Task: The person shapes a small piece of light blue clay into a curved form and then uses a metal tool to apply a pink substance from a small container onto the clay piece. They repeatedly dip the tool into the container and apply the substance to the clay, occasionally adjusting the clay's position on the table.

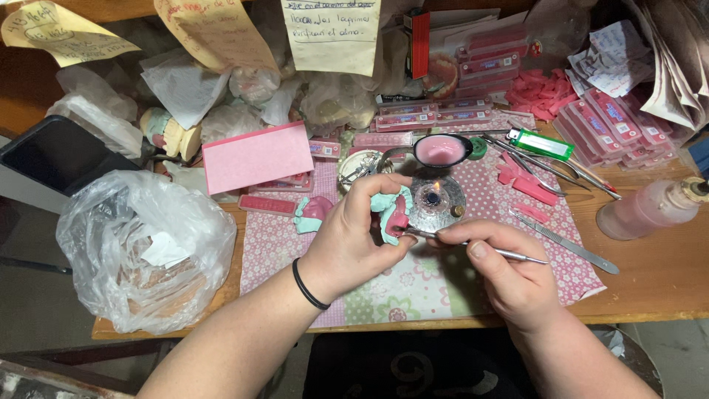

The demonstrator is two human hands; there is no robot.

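My left hand [353, 240] holds a teal dental cast with pink wax [394, 213] just in front of a small glass burner [436, 201] with a lit flame. My right hand [504, 270] grips a thin metal wax tool [473, 247] like a pen, its tip touching the pink wax on the cast. A second teal and pink cast [312, 214] lies on the patterned mat [413, 284] to the left of my left hand. A black band sits on my left wrist.
A large spoon of melted pink wax [440, 150] rests behind the burner. Metal instruments [565, 244], pink wax strips, a green lighter [540, 144] and a pink bottle [650, 208] lie right. A pink wax sheet [257, 157], clear plastic bag [140, 247] and tooth-card boxes [605, 122] crowd the bench.
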